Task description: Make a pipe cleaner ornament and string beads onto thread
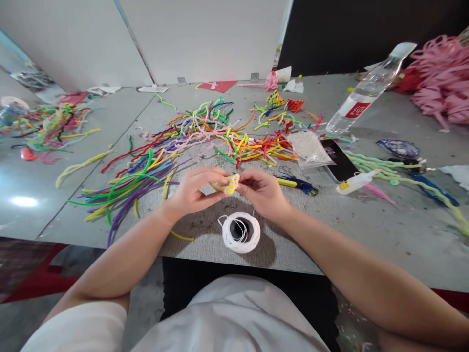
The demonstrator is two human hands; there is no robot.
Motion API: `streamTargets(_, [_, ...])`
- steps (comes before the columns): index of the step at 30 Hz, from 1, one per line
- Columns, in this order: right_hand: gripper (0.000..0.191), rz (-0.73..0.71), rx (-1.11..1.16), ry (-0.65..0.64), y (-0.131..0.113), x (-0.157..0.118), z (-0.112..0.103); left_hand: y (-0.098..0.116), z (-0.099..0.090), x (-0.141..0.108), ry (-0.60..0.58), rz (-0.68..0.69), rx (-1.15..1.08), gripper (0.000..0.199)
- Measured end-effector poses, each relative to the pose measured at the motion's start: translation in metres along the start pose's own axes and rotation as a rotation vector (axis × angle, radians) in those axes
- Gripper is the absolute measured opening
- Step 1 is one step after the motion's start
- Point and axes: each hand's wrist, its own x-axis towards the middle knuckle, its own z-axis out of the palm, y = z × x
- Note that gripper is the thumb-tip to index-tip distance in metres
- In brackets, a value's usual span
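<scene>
Between my two hands is a small yellow and white woven piece point(231, 185), held just above the table near its front edge. My left hand point(200, 189) wraps round its left side, with the thumb below and the fingers over it. At its right end the thumb and fingertips of my right hand point(262, 193) are pinched together; whether they grip the piece itself or a thread at its edge is too small to tell. Just below my hands sits a spool of white cord point(242, 233) with a dark core and a loose loop on top.
Colourful fuzzy stems point(146, 181) spread across the left and middle. To the right are a bag of white bits point(309, 148), a phone point(340, 161), a glue bottle point(357, 182), a yellow-handled tool point(287, 182) and a water bottle point(362, 98). Pink loops point(445, 78) are piled far right.
</scene>
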Motion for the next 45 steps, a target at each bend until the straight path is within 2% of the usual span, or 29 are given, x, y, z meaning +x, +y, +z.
streamTargets(7, [0.041,0.000,-0.059,0.005,-0.002,-0.002,0.001,-0.001,0.000,-0.002,0.023,-0.030,-0.005,0.044])
streamTargets(15, [0.038,-0.041,-0.092,-0.021,0.000,-0.002,0.000,0.002,-0.002,0.001,-0.015,-0.001,-0.027,0.040])
streamTargets(22, [0.043,-0.031,-0.131,0.020,-0.004,-0.002,0.001,0.003,-0.006,0.007,-0.078,-0.060,-0.126,0.030])
streamTargets(30, [0.038,-0.052,-0.140,0.007,-0.005,-0.001,0.000,0.001,-0.003,0.002,-0.080,-0.103,-0.154,0.029])
streamTargets(33, [0.030,-0.091,-0.176,0.006,-0.004,-0.001,-0.001,0.000,-0.003,0.001,-0.077,-0.111,-0.154,0.027])
streamTargets(36, [0.022,-0.124,-0.234,-0.010,-0.003,-0.001,-0.003,0.000,-0.003,0.000,-0.078,-0.110,-0.124,0.027])
streamTargets(40, [0.022,-0.121,-0.350,-0.026,-0.002,0.001,-0.005,-0.003,-0.004,-0.003,-0.067,-0.143,-0.056,0.026])
streamTargets(43, [0.019,-0.140,-0.545,-0.017,-0.007,0.010,-0.017,-0.014,-0.009,-0.004,-0.050,-0.196,0.076,0.025])
streamTargets(45, [0.018,-0.136,-0.751,-0.030,-0.016,0.018,-0.033,-0.026,-0.018,-0.004,-0.036,-0.264,0.179,0.026])
